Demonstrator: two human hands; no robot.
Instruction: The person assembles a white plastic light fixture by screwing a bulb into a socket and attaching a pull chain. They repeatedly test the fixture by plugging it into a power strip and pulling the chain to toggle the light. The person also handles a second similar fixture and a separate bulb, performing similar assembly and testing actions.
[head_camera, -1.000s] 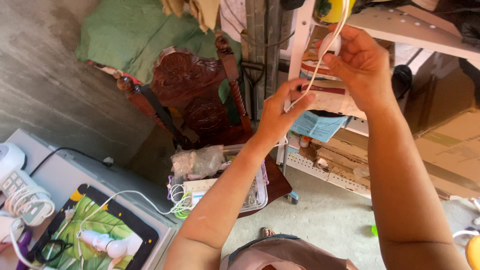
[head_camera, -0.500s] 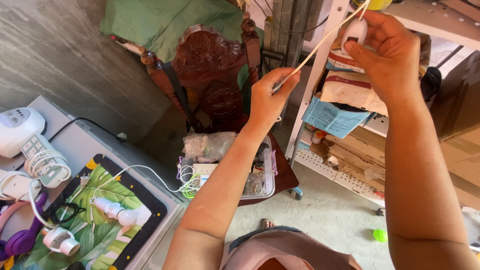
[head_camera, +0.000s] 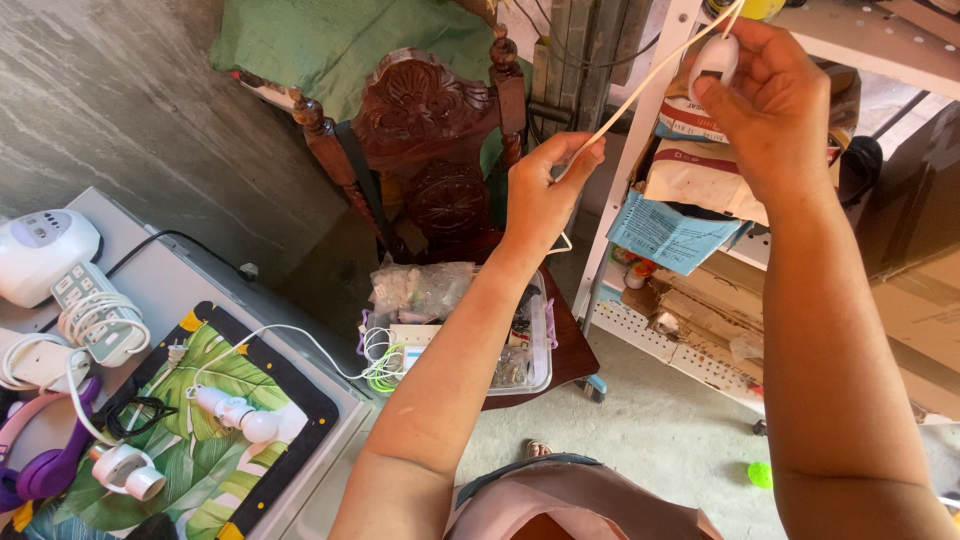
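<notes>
My right-hand fingers (head_camera: 745, 85) close round a small white oval plastic charger plug (head_camera: 716, 58), held high in front of the white metal shelving frame (head_camera: 650, 130); my left thumb and forefinger (head_camera: 580, 155) pinch the thin white flat cable (head_camera: 640, 95) that runs taut and slanting between the two hands. As I judge it, I am at the stage of stretching the cable out straight from its plug, and the next move calls for sliding the left pinch further along the lead while the right keeps the plug steady, without kinking the wire. A short loop of the same cable shows just below my left hand (head_camera: 540, 195); where its far end goes I cannot tell. My right hand (head_camera: 775, 110) is raised above head level, wrist bent, forearm running down the right edge of the view. My left arm reaches up and forward from the elbow, palm turned away, over a dark carved wooden chair (head_camera: 425, 140) that bears a clear plastic box of tangled cords (head_camera: 535, 350). Well apart, lower left, a grey table (head_camera: 180, 290) carries a green leaf-print mat (head_camera: 230, 370) with white adapters, a coiled white extension lead (head_camera: 95, 320) and purple headphones (head_camera: 45, 470)
</notes>
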